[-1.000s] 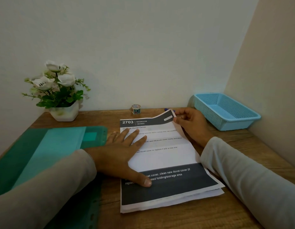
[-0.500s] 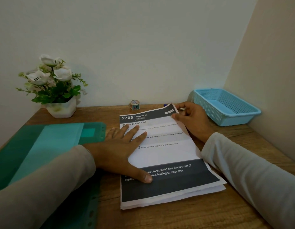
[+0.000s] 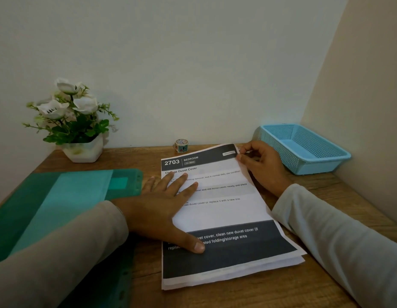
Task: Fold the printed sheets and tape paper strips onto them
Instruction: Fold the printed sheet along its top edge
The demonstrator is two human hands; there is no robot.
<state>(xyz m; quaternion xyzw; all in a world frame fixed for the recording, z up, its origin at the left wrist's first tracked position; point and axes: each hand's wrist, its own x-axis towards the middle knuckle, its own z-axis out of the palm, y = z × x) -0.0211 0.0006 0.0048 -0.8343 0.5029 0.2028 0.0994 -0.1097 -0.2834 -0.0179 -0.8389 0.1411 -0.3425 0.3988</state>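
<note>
A small stack of printed sheets (image 3: pixel 224 210) lies on the wooden desk, the top one headed "2703 BEDROOM" with dark bands at its far and near ends. My left hand (image 3: pixel 164 207) lies flat on the stack's left side, fingers spread, thumb on the near dark band. My right hand (image 3: pixel 260 163) pinches the top sheet's far right corner, which is slightly raised. A small roll of patterned tape (image 3: pixel 181 145) stands at the back of the desk by the wall.
A green plastic folder (image 3: pixel 59 207) covers the desk's left side, under my left forearm. A white pot of artificial flowers (image 3: pixel 82 147) stands at the back left. A blue mesh basket (image 3: pixel 304 150) sits at the back right, against the side wall.
My right hand lowered the lifted far right corner toward the stack, then pinched it up slightly again. My left hand stayed flat on the sheets.
</note>
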